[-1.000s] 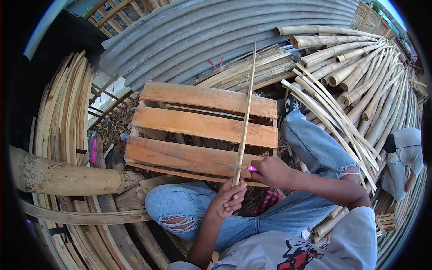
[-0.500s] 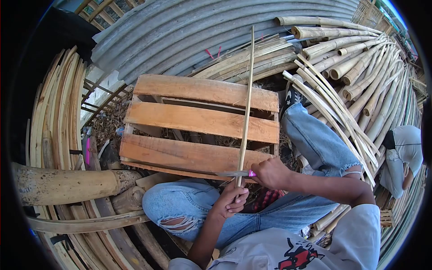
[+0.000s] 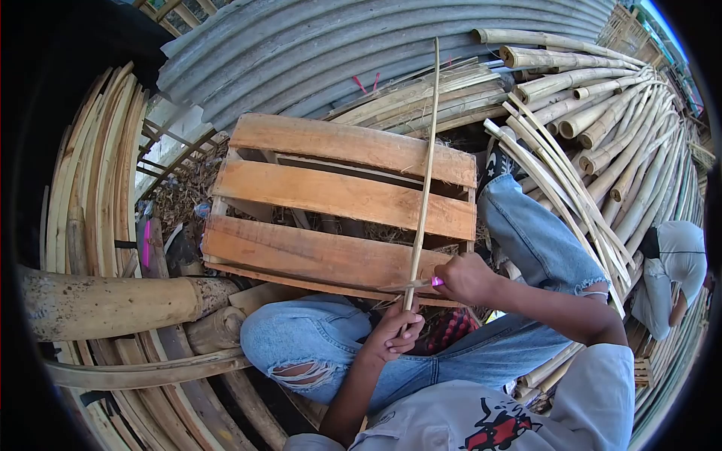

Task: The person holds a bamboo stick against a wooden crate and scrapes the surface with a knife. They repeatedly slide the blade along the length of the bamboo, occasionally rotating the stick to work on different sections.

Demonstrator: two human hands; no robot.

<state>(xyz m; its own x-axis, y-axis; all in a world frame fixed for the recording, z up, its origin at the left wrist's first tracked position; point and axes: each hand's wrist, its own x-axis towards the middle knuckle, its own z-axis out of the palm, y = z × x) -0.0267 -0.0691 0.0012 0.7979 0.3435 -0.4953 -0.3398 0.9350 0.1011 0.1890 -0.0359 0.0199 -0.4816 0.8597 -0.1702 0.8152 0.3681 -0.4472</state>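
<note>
My left hand (image 3: 394, 331) is closed round the lower end of a long thin bamboo strip (image 3: 425, 188), which points up and away across a slatted wooden crate (image 3: 301, 188). My right hand (image 3: 468, 278) grips a knife (image 3: 438, 282) by its pink handle. The knife's blade lies across the strip just above my left hand, near the crate's front edge. Both hands are in front of the crate, over my bent legs in torn jeans.
A thick bamboo pole (image 3: 113, 304) and split strips (image 3: 94, 180) lie at the left. Corrugated sheeting (image 3: 316, 60) stands behind the crate. Bamboo poles (image 3: 594, 124) are piled at the right, where a co-worker (image 3: 673, 263) bends over. Loose strips (image 3: 564, 188) lean near my knee.
The view has shifted slightly. My right hand and the knife have moved a little up along the strip, whose top end leans slightly more to the right.
</note>
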